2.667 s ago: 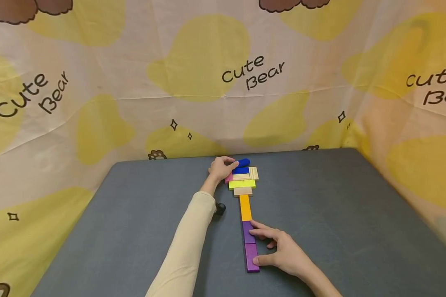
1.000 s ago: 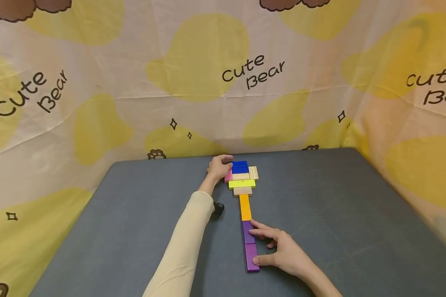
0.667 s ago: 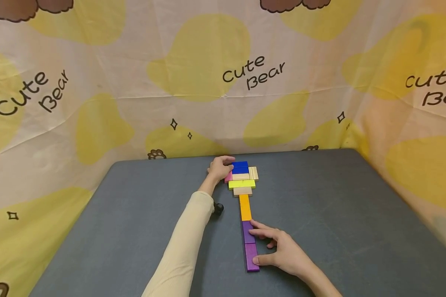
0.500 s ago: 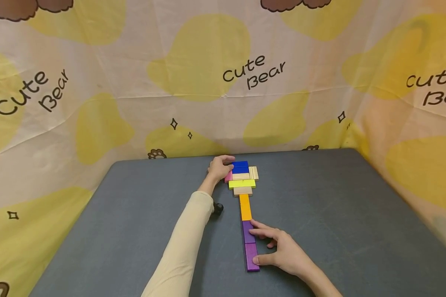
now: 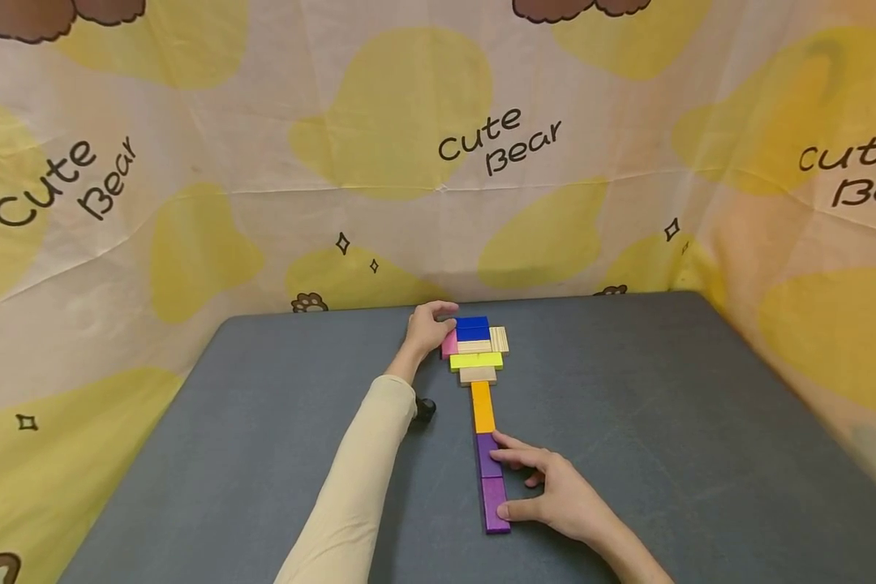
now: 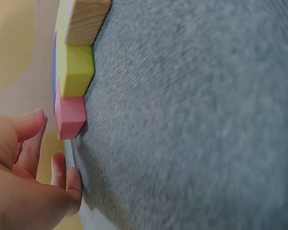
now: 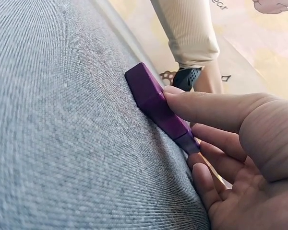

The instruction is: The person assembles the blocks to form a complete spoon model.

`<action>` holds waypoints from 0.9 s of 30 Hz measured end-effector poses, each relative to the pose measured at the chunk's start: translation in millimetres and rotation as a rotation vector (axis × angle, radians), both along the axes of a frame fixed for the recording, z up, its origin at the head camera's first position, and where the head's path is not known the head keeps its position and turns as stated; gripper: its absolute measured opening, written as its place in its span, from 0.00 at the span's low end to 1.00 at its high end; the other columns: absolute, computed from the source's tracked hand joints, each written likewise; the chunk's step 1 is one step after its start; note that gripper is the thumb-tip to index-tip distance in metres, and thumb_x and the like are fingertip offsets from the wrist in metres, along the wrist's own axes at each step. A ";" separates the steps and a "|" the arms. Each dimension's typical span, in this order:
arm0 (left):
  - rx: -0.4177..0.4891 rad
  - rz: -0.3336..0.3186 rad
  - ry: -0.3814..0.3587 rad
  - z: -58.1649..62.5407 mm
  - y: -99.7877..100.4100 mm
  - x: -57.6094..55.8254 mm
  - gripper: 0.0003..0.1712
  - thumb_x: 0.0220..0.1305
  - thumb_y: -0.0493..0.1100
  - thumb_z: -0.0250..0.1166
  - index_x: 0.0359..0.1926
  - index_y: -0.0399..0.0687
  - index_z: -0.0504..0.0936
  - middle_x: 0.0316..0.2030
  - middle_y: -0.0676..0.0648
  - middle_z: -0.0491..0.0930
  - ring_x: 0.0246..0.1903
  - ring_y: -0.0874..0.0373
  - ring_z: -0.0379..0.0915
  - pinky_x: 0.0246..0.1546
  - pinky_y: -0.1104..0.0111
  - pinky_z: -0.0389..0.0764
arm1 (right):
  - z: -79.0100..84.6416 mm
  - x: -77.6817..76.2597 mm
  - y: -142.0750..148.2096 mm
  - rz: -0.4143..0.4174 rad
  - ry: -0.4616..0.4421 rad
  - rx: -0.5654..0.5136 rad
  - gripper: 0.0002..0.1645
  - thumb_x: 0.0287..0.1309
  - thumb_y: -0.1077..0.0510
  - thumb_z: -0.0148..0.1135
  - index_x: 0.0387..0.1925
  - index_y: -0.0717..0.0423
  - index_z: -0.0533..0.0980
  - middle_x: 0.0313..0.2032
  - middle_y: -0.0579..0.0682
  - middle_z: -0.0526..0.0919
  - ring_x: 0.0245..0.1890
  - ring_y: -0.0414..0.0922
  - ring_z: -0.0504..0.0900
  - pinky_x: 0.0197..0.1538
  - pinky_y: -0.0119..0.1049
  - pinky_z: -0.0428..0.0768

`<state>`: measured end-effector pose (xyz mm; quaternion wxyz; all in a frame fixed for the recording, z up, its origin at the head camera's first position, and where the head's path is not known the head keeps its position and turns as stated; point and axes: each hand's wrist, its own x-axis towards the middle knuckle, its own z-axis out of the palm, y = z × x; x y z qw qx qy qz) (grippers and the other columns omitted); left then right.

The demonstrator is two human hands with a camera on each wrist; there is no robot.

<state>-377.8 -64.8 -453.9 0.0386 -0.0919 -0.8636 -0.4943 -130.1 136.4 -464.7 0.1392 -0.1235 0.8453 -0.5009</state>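
Flat coloured blocks form a figure on the grey table. At its far end two blue blocks (image 5: 472, 328) lie against each other, with a pink block (image 5: 449, 345) on the left and pale wooden blocks (image 5: 500, 340) below and on the right. My left hand (image 5: 427, 328) is at the upper left corner, thumb near the pink and blue blocks, fingers loosely bent and holding nothing. Below come a lime block (image 5: 476, 362), a tan block (image 5: 478, 375), an orange block (image 5: 483, 407) and two purple blocks (image 5: 495, 504). My right hand (image 5: 555, 491) rests thumb and fingertips along the purple blocks' right side.
The grey cloth-covered table (image 5: 664, 405) reaches back to a patterned curtain (image 5: 409, 162) close behind the blocks. A black wrist device (image 5: 425, 410) sits under my left sleeve (image 5: 350, 478), left of the block column.
My left hand has laid the second blue block down flat against the first, let go of it and drawn slightly left. The right hand keeps its place at the purple blocks.
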 end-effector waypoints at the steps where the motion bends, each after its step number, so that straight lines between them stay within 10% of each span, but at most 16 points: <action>1: 0.008 0.002 0.002 0.9 -0.6 0.0 0.15 0.66 0.34 0.64 0.53 0.45 0.84 0.52 0.46 0.82 0.54 0.48 0.71 0.56 0.55 0.69 | 0.3 0.0 0.2 -0.002 0.001 0.001 0.39 0.43 0.45 0.80 0.61 0.40 0.78 0.69 0.39 0.66 0.55 0.48 0.67 0.46 0.35 0.71; 19: 0.004 -0.015 -0.004 15.2 -11.1 19.1 0.14 0.66 0.39 0.66 0.52 0.49 0.85 0.54 0.47 0.80 0.60 0.48 0.68 0.60 0.57 0.67 | 3.1 1.4 1.0 -0.014 0.047 0.001 0.36 0.45 0.48 0.79 0.59 0.42 0.79 0.69 0.40 0.66 0.58 0.49 0.69 0.49 0.36 0.74; 27: -0.075 -0.045 0.042 18.0 -19.4 31.7 0.15 0.66 0.41 0.66 0.53 0.47 0.85 0.53 0.47 0.81 0.59 0.47 0.69 0.60 0.56 0.68 | 11.7 0.8 12.7 -0.181 0.016 -0.161 0.24 0.54 0.58 0.73 0.54 0.53 0.81 0.66 0.46 0.71 0.51 0.51 0.76 0.47 0.35 0.77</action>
